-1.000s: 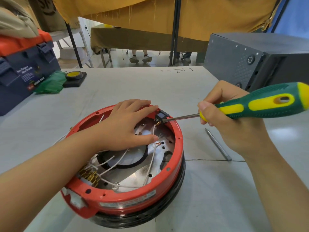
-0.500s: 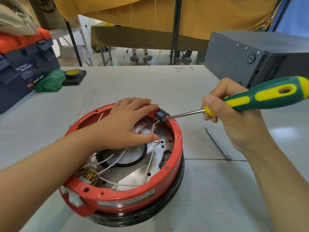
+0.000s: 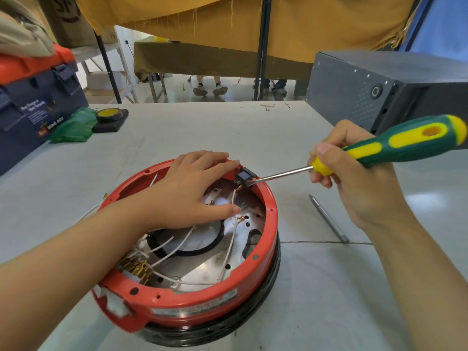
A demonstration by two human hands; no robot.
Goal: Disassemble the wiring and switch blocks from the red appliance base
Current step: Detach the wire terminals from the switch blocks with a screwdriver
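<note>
The red appliance base (image 3: pixel 263 259) lies open side up on the table, on a black ring. Inside are a metal plate, white wires (image 3: pixel 229 247) and a brass terminal block (image 3: pixel 135 269) at the near left. A small black switch block (image 3: pixel 243 178) sits at the far rim. My left hand (image 3: pixel 192 191) rests flat over the base, fingertips at the rim beside the switch block, thumb on the plate. My right hand (image 3: pixel 354 178) grips a green and yellow screwdriver (image 3: pixel 395 143); its tip is against the switch block.
A loose metal screwdriver bit (image 3: pixel 328 218) lies on the table right of the base. A dark metal case (image 3: pixel 379 89) stands at the far right. At the far left are a blue and orange toolbox (image 3: pixel 30 105), green cloth (image 3: pixel 73 127) and a tape roll (image 3: pixel 109 115).
My right hand and the screwdriver handle have risen a little, tilting the shaft down toward the switch block. The left hand stays on the base.
</note>
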